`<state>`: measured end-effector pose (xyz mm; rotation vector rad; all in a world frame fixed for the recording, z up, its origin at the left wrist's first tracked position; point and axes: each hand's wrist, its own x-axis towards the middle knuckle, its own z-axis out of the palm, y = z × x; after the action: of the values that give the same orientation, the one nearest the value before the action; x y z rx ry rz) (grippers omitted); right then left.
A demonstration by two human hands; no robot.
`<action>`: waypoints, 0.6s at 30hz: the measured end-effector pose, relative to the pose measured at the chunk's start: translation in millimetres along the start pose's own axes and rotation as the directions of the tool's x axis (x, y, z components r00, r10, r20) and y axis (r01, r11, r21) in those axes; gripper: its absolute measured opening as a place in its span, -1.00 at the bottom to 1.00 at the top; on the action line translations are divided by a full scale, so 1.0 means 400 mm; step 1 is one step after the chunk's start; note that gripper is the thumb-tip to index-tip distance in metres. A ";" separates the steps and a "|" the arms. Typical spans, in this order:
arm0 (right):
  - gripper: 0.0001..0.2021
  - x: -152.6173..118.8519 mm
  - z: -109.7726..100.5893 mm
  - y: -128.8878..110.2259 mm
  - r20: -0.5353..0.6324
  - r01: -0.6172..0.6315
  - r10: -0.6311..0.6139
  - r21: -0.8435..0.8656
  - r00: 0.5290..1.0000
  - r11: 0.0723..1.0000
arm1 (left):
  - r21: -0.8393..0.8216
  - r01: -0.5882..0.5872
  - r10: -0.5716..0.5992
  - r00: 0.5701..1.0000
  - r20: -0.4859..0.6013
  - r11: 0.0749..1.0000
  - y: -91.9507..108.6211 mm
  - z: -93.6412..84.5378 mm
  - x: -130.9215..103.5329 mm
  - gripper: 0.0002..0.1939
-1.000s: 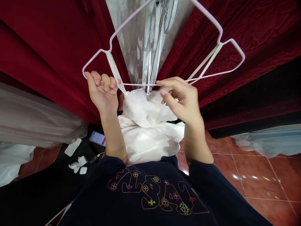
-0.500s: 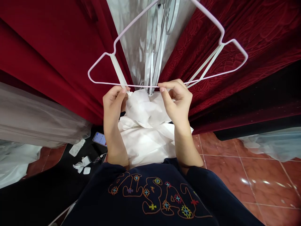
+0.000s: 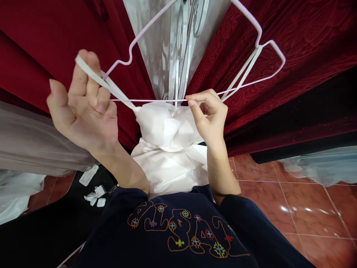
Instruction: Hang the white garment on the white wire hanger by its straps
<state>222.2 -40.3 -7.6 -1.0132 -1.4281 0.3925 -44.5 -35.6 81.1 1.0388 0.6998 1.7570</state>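
Note:
A pale pink clothes hanger (image 3: pixel 254 23) spans the space before me, with a white dress (image 3: pixel 173 165) hanging below its bar. My right hand (image 3: pixel 212 121) pinches the hanger's bottom bar between thumb and fingers. The left strap (image 3: pixel 93 74) of the dress is looped over the raised fingers of my left hand (image 3: pixel 90 121), palm toward me and thumb apart. It is drawn taut beside the hanger's left end, which is partly hidden behind that hand. Around the right notch of the hanger lies the other strap (image 3: pixel 247 72).
Dark red fabrics (image 3: pixel 30 41) hang on both sides, with a grey-white panel and metal scrollwork (image 3: pixel 182 41) between them. On a black surface (image 3: pixel 50 230) at lower left lie a white charger (image 3: pixel 100 191) and small white items. Reddish floor tiles (image 3: pixel 259 197) show at right.
My left hand has moved up and left from the bar, pulling the left strap out of the hanger's notch. The hanger has shifted slightly left; my right hand keeps its pinch.

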 end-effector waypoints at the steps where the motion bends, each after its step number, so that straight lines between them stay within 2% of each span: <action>1: -0.67 0.000 0.000 -0.001 -0.006 0.001 -0.001 0.000 1.000 1.000 | -0.051 -0.045 0.041 0.996 -0.080 0.998 -0.011 -0.005 -0.003 -0.40; 2: -0.66 -0.001 0.000 -0.002 -0.010 0.002 -0.002 0.001 1.000 1.000 | -0.073 -0.092 0.080 0.985 -0.155 0.993 -0.026 -0.011 -0.010 -0.38; 4: -0.65 -0.001 0.001 -0.001 -0.011 0.002 -0.002 -0.001 1.000 1.000 | -0.033 -0.156 0.141 0.950 -0.279 0.987 -0.060 -0.027 -0.027 -0.49; 6: -0.66 -0.002 0.003 0.003 -0.006 0.011 -0.011 -0.001 1.000 1.000 | 0.036 -0.150 0.153 0.925 -0.349 0.988 -0.091 -0.041 -0.042 -0.62; 7: -0.67 -0.003 0.005 0.005 0.002 0.020 -0.020 0.000 1.000 1.000 | 0.059 -0.120 0.133 0.926 -0.352 0.991 -0.104 -0.044 -0.047 -0.66; 9: -0.70 -0.006 0.009 0.008 0.017 0.034 -0.034 -0.001 0.999 0.999 | 0.087 -0.049 0.071 0.960 -0.271 0.995 -0.124 -0.038 -0.055 -0.74; 12: -0.74 -0.011 0.019 0.004 0.022 0.034 -0.035 0.006 0.999 0.999 | 0.128 -0.022 0.032 0.996 -0.079 0.992 -0.144 0.000 -0.067 -0.86; 15: -0.77 -0.013 0.029 -0.011 -0.002 0.034 -0.034 0.043 0.999 0.998 | 0.155 -0.045 0.043 0.999 0.017 0.987 -0.159 0.042 -0.082 -0.72; 18: -0.77 -0.010 0.032 -0.021 0.014 0.039 -0.040 0.043 0.999 0.998 | 0.173 -0.081 0.077 0.997 0.028 0.982 -0.167 0.056 -0.085 -0.63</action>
<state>206.8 -43.6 -5.9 -0.9482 -1.4448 0.4004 10.9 -40.6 25.9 1.2161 0.8206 1.7738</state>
